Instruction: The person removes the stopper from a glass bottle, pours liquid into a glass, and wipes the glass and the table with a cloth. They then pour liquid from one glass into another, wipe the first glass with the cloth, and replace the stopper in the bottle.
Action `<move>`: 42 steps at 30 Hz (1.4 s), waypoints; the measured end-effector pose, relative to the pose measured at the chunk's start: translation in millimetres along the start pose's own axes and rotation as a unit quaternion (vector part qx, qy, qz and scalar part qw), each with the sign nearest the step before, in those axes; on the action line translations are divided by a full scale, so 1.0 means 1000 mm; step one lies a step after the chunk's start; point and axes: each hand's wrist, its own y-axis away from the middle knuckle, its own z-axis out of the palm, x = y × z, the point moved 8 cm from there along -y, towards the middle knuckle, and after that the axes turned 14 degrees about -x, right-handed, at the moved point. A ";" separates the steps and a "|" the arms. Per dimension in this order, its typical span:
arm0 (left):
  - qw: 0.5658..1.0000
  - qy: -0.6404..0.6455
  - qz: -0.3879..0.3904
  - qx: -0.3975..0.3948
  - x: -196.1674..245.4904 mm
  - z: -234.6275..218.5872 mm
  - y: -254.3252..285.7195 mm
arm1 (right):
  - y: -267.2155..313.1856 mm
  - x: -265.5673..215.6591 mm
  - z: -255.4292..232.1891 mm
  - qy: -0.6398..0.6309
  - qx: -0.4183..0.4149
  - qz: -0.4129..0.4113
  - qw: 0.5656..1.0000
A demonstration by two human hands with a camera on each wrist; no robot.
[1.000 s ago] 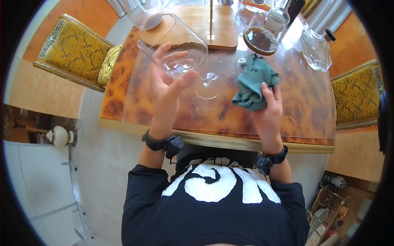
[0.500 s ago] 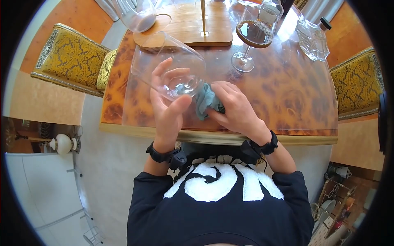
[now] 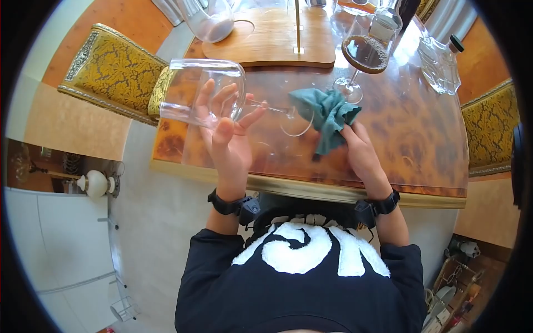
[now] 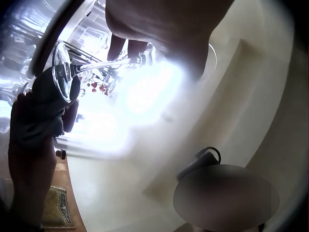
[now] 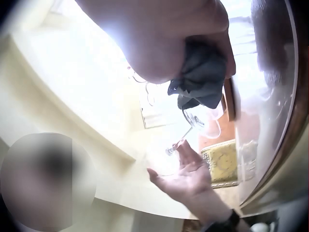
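An empty stemmed glass (image 3: 191,91) lies sideways in the air in the left hand (image 3: 229,141), its bowl to the left and its round foot to the right. The left fingers curl around the bowl's lower end near the stem (image 4: 104,65). In the right hand (image 3: 363,152) is a crumpled green cloth (image 3: 331,116), gripped at its lower right edge. The cloth lies right beside the glass's foot in the head view; the right wrist view shows the cloth (image 5: 203,72) against the foot (image 5: 192,117).
A stemmed glass of dark drink (image 3: 365,54) stands beyond the cloth. Behind are a wooden board (image 3: 266,41) with an upright metal rod, a large glass vessel (image 3: 208,22) and, at the right, a stoppered decanter (image 3: 438,64). Patterned chairs (image 3: 114,69) flank the table (image 3: 411,150).
The glass has turned from tilted to nearly level. The right hand and cloth moved left to the glass, then back right, where they are beside its foot.
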 end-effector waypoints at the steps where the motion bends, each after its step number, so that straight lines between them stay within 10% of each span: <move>1: 0.999 0.051 0.004 -0.012 -0.004 0.005 0.000 | 0.001 0.003 0.002 -0.001 0.005 -0.001 1.000; 3: 0.997 0.078 -0.007 -0.022 -0.011 0.015 0.005 | -0.003 0.022 0.040 -0.205 -0.109 0.080 0.969; 10: 0.999 0.015 -0.023 -0.044 -0.025 0.035 0.025 | -0.014 0.002 0.053 -0.270 -0.029 -0.012 0.962; 15: 0.992 -0.106 0.060 -0.045 -0.002 0.048 0.028 | -0.014 -0.015 0.039 0.155 -0.019 -0.052 0.986; 19: 0.994 -0.092 0.057 -0.022 0.007 0.039 0.021 | -0.003 -0.021 0.048 0.138 -0.054 0.025 0.989; 25: 0.974 -0.206 0.077 0.050 0.020 -0.008 0.011 | 0.020 -0.047 0.032 0.426 -0.071 -0.022 0.902; 30: 0.974 -0.189 0.086 0.088 0.032 -0.047 0.014 | 0.049 -0.081 0.000 0.601 0.091 -0.085 0.789; 34: 0.976 -0.169 0.088 0.102 0.032 -0.058 0.016 | 0.050 -0.036 0.037 0.671 -0.124 -0.044 0.730; 42: 0.987 -0.124 0.068 0.078 0.022 -0.047 0.022 | 0.004 -0.036 0.054 0.686 -0.157 -0.143 0.696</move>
